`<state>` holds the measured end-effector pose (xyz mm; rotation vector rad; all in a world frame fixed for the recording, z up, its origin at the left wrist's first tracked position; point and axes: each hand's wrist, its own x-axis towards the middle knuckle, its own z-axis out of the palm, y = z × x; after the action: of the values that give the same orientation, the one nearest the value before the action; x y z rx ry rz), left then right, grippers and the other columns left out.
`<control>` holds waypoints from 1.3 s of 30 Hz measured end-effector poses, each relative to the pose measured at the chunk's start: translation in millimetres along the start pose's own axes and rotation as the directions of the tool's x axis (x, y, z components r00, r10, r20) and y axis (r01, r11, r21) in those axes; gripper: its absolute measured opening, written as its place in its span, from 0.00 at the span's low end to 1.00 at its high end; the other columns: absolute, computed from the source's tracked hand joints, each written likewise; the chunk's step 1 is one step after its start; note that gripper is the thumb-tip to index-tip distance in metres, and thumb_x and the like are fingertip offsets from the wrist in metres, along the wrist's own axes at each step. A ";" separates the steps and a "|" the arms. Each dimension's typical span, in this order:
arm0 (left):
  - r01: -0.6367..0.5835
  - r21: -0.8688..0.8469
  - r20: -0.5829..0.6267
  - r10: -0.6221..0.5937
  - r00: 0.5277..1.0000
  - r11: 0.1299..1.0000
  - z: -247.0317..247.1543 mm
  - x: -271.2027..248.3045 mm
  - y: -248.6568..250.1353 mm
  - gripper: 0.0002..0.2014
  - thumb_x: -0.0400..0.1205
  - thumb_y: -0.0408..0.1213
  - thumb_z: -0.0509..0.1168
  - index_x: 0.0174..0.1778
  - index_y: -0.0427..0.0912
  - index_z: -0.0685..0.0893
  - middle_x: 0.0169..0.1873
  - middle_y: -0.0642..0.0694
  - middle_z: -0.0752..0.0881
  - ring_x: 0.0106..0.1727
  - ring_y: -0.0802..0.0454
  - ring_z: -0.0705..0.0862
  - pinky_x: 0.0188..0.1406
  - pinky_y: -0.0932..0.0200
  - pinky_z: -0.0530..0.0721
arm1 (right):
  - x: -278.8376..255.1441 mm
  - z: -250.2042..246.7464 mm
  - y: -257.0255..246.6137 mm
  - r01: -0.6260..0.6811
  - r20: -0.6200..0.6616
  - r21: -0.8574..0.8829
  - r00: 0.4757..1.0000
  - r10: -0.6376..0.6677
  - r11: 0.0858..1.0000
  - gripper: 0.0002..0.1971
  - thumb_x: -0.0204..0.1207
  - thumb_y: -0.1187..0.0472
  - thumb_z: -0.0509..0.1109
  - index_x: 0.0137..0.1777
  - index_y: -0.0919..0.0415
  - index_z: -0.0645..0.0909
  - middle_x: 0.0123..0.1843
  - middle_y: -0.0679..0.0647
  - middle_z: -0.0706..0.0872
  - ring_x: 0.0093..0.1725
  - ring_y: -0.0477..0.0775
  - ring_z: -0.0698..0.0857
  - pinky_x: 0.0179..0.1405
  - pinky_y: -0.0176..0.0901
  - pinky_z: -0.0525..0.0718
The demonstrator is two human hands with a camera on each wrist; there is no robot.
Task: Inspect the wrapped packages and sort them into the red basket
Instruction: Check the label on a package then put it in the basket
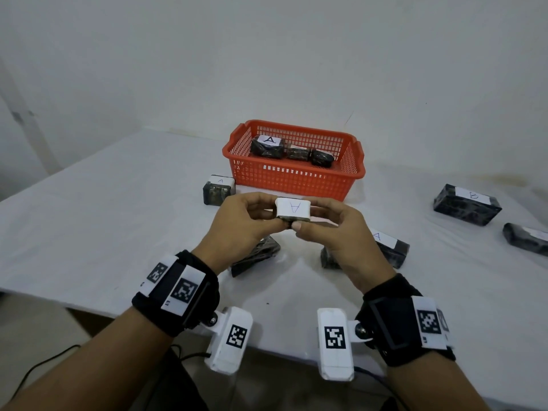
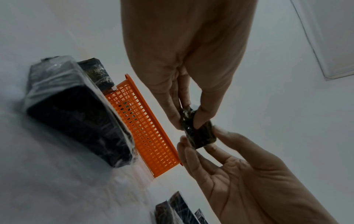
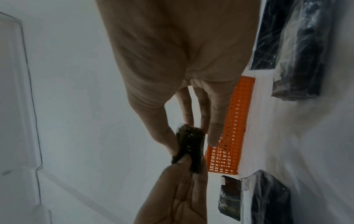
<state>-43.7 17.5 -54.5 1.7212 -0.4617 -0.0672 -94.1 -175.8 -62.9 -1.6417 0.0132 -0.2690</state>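
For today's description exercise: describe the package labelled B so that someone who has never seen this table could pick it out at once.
Start at the red basket in the middle of the white table, then look to its right, toward the table's right edge. There lies a dark wrapped package labelled B. Its white label reads B, while every other label that can be read says A.

Far-right package (image 1: 526,238) cut off by frame edge

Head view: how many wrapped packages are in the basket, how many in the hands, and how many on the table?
Packages in the basket: 3
Held package, between left hand and right hand: 1
Loose packages on the table: 5
Total: 9
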 end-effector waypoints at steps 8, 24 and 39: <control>0.033 -0.100 0.128 -0.020 0.992 0.994 4.4 -4.7 5.2 0.21 0.79 0.34 0.79 0.69 0.46 0.88 0.58 0.50 0.95 0.59 0.54 0.93 0.63 0.56 0.91 | -0.1 0.0 -0.3 -0.027 -0.011 0.105 1.000 0.028 0.994 0.16 0.77 0.67 0.81 0.65 0.65 0.89 0.55 0.61 0.96 0.55 0.60 0.96 0.59 0.50 0.93; 0.023 -0.129 0.028 -0.020 0.999 0.991 9.0 -5.7 -0.8 0.12 0.81 0.31 0.77 0.61 0.41 0.93 0.44 0.49 0.96 0.48 0.53 0.96 0.51 0.65 0.89 | -5.0 -2.5 2.4 -0.026 -0.030 0.065 0.999 0.028 0.998 0.12 0.78 0.67 0.81 0.60 0.65 0.91 0.53 0.59 0.97 0.54 0.58 0.96 0.63 0.54 0.92; -0.026 -0.029 0.067 0.027 0.997 0.999 9.5 -4.8 -1.3 0.13 0.79 0.26 0.78 0.59 0.40 0.92 0.52 0.50 0.95 0.57 0.57 0.93 0.58 0.63 0.90 | -2.3 -7.4 -1.2 -0.134 0.010 0.078 0.991 0.134 0.988 0.13 0.84 0.56 0.75 0.61 0.64 0.91 0.56 0.58 0.96 0.57 0.59 0.95 0.62 0.49 0.92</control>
<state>-50.5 10.4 -58.7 1.6892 -0.5312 -0.1126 -97.8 -182.6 -61.6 -1.5556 0.1075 -0.1610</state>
